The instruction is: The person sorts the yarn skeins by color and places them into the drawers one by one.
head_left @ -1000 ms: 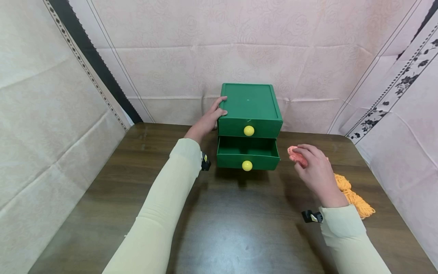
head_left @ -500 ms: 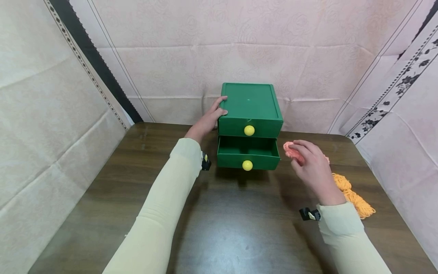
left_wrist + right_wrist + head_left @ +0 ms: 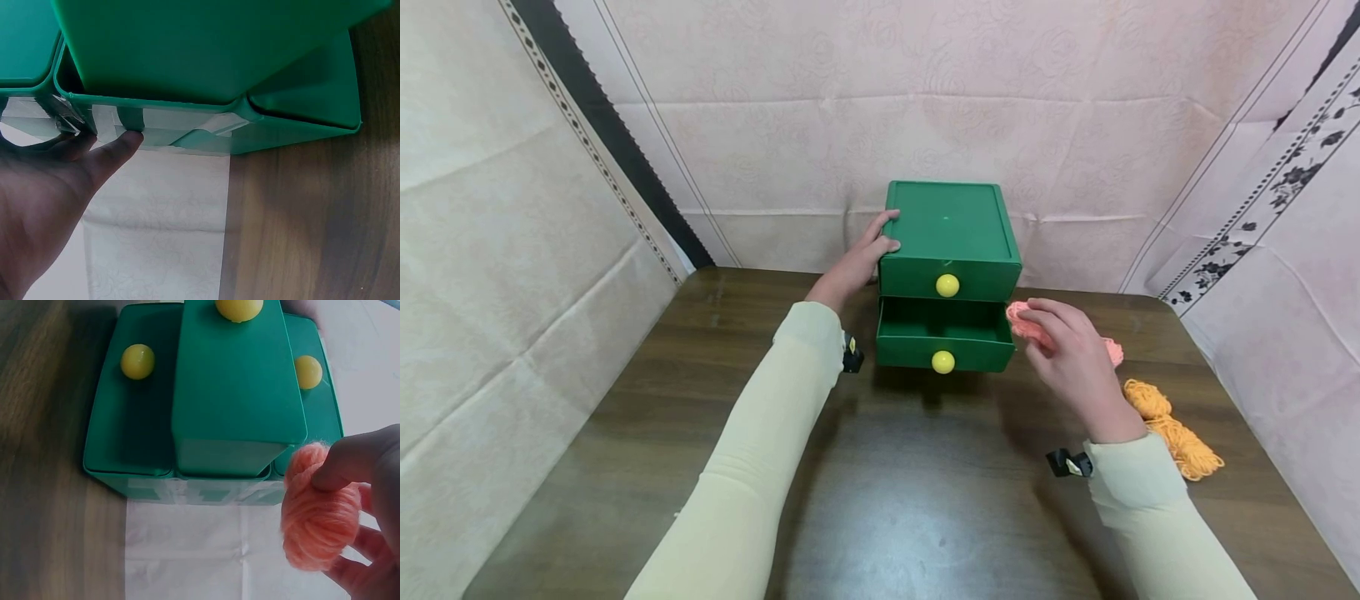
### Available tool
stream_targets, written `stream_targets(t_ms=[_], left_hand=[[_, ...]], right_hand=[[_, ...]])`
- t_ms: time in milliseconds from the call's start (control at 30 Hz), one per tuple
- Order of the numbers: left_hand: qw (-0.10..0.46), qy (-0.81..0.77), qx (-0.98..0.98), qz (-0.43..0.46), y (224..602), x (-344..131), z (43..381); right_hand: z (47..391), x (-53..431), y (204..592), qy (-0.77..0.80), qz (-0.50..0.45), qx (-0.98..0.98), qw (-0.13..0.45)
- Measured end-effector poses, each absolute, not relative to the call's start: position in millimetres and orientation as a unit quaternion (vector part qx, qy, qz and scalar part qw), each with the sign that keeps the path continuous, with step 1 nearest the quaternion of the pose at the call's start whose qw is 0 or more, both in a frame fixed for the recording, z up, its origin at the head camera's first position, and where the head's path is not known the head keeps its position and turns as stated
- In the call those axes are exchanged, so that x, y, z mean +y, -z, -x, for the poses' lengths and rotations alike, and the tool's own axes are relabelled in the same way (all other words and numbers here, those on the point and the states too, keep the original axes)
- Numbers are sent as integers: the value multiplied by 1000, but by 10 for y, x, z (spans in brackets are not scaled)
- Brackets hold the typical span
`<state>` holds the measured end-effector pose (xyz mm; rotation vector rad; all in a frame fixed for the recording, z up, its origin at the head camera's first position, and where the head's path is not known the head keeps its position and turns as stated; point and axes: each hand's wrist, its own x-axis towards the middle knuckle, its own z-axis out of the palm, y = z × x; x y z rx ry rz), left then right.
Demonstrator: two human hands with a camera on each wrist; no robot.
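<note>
A green drawer cabinet with yellow knobs stands at the back of the table. One of its drawers is pulled out, and its visible inside holds nothing. My left hand rests against the cabinet's left side and top edge. In the left wrist view, fingertips of the left hand press near clear tape on that side. My right hand pinches a coral-pink yarn skein just right of the drawer. The right wrist view shows the skein between thumb and fingers, raised beside the cabinet.
An orange yarn skein lies on the brown table under the right forearm's outer side. Pale cloth hangs behind the cabinet and at both sides. A shut drawer sits below the pulled-out one.
My right hand has carried the coral-pink skein leftward and slightly farther back, right up beside the drawer. The left hand and cabinet stay in place.
</note>
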<state>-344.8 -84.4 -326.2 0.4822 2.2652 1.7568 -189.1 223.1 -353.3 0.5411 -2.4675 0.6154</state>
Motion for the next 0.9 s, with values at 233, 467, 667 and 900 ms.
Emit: stream_targets(t_ms=[233,467,667,900], left_hand=[[117,-598,776,-163,3253,-845,3440],[145,-588,779,-163,3001,-858,3220],[149,-586,780,-162,2972,-860,3206],[137,-598,773,-159,3170,-852,3384]], right_hand=[[1933,2163,3519,-232,-229,-900,290],[1956,2107,3523,-231,-255,-887,308],[1970,2051,3521,-230,-271,-883,307],[1977,1992,3517,-233,-290,-879,299]])
